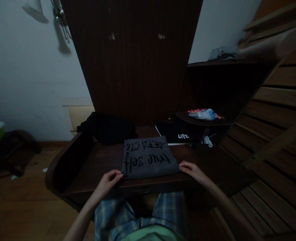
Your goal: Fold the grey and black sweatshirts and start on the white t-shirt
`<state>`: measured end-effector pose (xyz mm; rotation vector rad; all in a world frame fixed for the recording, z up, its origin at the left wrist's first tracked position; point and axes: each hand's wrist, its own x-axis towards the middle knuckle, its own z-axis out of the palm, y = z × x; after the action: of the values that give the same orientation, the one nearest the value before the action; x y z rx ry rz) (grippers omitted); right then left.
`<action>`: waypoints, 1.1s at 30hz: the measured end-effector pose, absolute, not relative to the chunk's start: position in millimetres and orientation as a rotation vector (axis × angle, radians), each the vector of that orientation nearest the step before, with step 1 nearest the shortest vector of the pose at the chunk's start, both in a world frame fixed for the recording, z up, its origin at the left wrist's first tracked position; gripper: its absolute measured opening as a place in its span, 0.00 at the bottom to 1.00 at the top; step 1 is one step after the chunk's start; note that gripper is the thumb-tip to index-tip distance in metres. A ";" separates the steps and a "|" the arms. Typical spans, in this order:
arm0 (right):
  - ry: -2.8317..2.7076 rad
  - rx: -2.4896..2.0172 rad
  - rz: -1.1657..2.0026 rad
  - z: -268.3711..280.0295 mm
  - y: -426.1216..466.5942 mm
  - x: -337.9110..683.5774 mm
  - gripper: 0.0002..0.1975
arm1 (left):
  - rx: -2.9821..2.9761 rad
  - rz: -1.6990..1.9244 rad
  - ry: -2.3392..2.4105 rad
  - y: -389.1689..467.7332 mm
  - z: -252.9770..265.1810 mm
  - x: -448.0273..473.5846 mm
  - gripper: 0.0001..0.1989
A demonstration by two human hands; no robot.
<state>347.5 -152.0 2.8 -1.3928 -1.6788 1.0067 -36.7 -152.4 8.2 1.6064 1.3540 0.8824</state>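
A folded grey T-shirt (pixel 149 160) with black lettering lies flat on the dark wooden bench top (pixel 97 167), its print upside down from where I sit. My left hand (pixel 110 179) pinches the near left corner between thumb and fingers. At the near right corner, my right hand (pixel 190 168) is closed on the cloth's edge in the same way. Behind it to the right lies a folded black garment (pixel 173 130) with white lettering and a white edge. A heap of black cloth (pixel 107 129) rests at the back left of the bench.
A small corner shelf (pixel 188 117) on the right holds a plastic bag (pixel 203 114). The bench's raised curved arm (pixel 60 164) bounds the left side. Wooden slats (pixel 283 144) lean at the right. A dark panel (pixel 135 67) rises behind. A stool (pixel 4 150) stands far left.
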 end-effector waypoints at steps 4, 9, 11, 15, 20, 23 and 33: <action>-1.671 -1.383 0.995 -4.3 -149.3 347.0 0.20 | 1.512 0.916 1.346 -152.0 4.5 -31.0 0.18; -1.599 -1.399 0.926 -6.7 -150.6 351.3 0.20 | 1.467 1.010 1.403 -154.1 4.2 -29.6 0.21; -1.560 -1.416 0.886 -4.7 -150.9 353.0 0.19 | 1.422 1.075 1.417 -155.2 4.1 -29.1 0.22; -1.543 -1.430 0.777 -2.3 -151.9 353.9 0.19 | 1.350 1.155 1.437 -156.2 2.8 -28.7 0.22; -1.671 -1.462 0.914 -6.4 -156.9 352.7 0.18 | 1.481 0.950 1.411 -155.7 5.0 -32.1 0.21; -1.621 -1.502 0.978 -3.9 -155.8 352.3 0.18 | 1.538 0.910 1.425 -153.7 8.3 -33.2 0.20; -1.478 -1.502 1.248 13.1 -142.3 338.2 0.21 | 1.552 1.014 1.482 -145.8 17.9 -19.9 0.19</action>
<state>338.2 -142.3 13.1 -1.5019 -1.4776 1.2483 -19.9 -145.8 17.9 1.5521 1.4823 1.0143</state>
